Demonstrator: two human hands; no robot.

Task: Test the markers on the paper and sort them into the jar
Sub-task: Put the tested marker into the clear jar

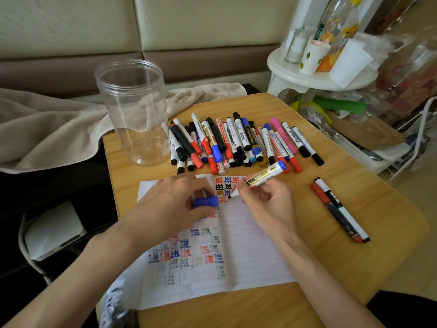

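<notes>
Right hand (267, 200) grips gold-barrelled marker (264, 175), tip on the paper (250, 245). Left hand (175, 200) pinches its blue cap (205, 201). Clear jar (133, 112) upright at table (378, 209) back-left — marker pile (238, 143) just beside it.

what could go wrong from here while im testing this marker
1. The tall, empty jar stands by the table's left edge. The left hand, gripping the blue cap, could knock it off when reaching.
2. The right hand holds the uncapped marker close over the marks on the paper, so it may smear them.
3. The two markers set apart lie near the right edge and might roll off.
</notes>
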